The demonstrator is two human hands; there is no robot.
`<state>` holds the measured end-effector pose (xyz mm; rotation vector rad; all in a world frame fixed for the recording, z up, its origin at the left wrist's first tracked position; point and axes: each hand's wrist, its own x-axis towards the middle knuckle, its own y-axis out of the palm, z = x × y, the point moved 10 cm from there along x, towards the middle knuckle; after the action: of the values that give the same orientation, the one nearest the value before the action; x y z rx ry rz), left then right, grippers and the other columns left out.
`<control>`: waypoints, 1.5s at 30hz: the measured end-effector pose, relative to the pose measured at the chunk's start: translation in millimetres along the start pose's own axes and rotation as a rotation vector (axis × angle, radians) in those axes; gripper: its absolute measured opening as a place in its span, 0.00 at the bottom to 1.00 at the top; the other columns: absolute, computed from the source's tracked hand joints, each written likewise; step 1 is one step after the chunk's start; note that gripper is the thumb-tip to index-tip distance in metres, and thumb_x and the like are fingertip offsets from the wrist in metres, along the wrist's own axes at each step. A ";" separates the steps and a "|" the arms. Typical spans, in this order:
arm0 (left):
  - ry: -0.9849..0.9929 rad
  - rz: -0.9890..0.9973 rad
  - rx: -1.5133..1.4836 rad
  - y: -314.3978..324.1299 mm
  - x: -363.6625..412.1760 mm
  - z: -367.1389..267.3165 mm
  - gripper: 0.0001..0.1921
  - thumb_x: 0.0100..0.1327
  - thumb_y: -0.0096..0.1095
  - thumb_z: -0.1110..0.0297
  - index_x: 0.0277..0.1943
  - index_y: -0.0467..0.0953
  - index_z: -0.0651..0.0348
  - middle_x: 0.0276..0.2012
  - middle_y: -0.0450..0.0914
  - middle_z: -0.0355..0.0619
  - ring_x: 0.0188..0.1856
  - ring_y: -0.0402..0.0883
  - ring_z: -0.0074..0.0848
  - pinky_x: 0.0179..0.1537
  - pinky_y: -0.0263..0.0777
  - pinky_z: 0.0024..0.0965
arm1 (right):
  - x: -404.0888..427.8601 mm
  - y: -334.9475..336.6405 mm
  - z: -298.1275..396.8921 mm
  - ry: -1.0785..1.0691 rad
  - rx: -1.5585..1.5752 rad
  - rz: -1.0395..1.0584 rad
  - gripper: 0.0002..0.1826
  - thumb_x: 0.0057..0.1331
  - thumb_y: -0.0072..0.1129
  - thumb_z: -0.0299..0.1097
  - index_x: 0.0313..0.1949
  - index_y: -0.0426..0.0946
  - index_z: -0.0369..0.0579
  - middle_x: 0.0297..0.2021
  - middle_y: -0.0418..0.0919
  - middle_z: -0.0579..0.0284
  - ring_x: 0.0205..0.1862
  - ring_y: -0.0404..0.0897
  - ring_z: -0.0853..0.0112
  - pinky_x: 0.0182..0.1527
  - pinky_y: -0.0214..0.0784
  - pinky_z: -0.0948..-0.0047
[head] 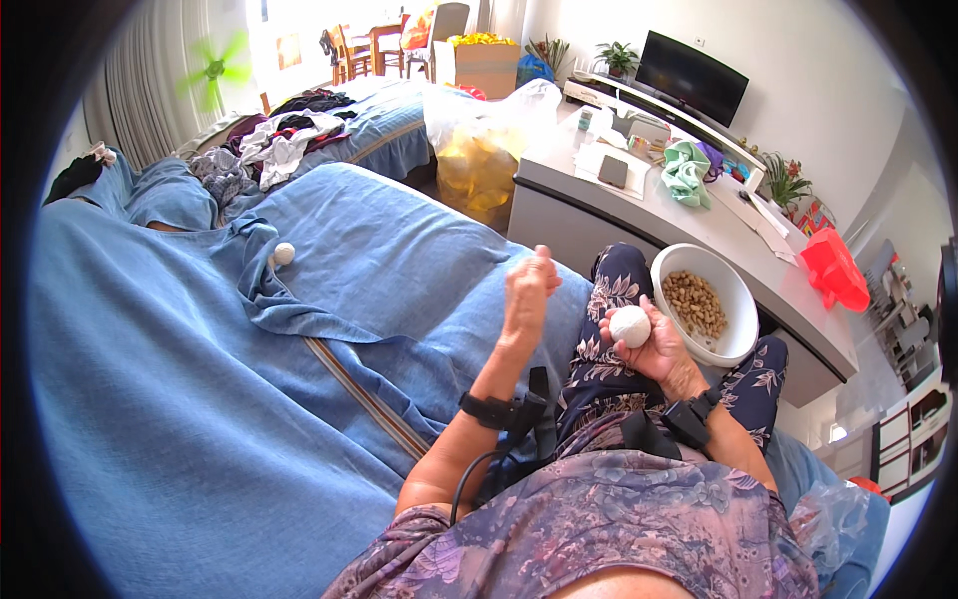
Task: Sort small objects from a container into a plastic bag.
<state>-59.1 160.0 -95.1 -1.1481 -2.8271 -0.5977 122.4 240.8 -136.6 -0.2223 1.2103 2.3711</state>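
A round white ball (629,326) with a slightly rough surface sits in my right hand (661,352), held by the fingers above my lap. My left hand (531,292) is raised over the blue sofa cover (389,247), its fingers curled shut; no object shows in it. Against my right leg, just beyond the right hand, a white bowl (741,299) stands tilted, with many small tan pieces (692,303) like peanuts inside. Another white ball (284,254) lies on the sofa beside a fold of the cover, well to the left of both hands.
A grey-white table (591,176) ahead bears a phone (613,171), a green cloth (685,174) and a red plastic bag (834,269). Beside it stands a clear bag of yellow things (475,172). Clothes (288,142) lie on the sofa. A cable (468,475) hangs by my left arm.
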 end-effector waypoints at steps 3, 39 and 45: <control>-0.221 -0.102 -0.255 -27.3 6.0 28.0 0.26 0.68 0.46 0.50 0.37 0.73 0.72 0.32 0.78 0.54 0.36 0.80 0.38 0.39 0.75 0.37 | -6.5 3.9 30.3 -0.141 0.034 -0.040 0.31 0.71 0.37 0.54 0.49 0.68 0.31 0.44 0.75 0.41 0.43 0.78 0.53 0.37 0.79 0.63; 0.426 -0.165 0.316 11.5 -33.5 -61.6 0.16 0.68 0.49 0.60 0.33 0.73 0.67 0.26 0.74 0.54 0.30 0.75 0.44 0.31 0.68 0.40 | -10.9 16.2 -4.4 0.012 0.050 0.011 0.37 0.68 0.41 0.58 0.52 0.63 0.25 0.51 0.70 0.32 0.54 0.71 0.45 0.55 0.68 0.46; 0.145 0.184 0.314 53.2 -33.0 -12.3 0.19 0.67 0.51 0.55 0.37 0.76 0.68 0.33 0.78 0.51 0.36 0.78 0.31 0.39 0.70 0.34 | -9.5 12.5 -19.4 0.136 0.090 0.115 0.38 0.68 0.38 0.60 0.53 0.66 0.29 0.47 0.74 0.38 0.47 0.77 0.51 0.35 0.79 0.63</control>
<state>-0.5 168.4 -71.4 -1.2280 -2.5378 -0.2052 123.6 215.8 -135.9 -0.2965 1.4247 2.4250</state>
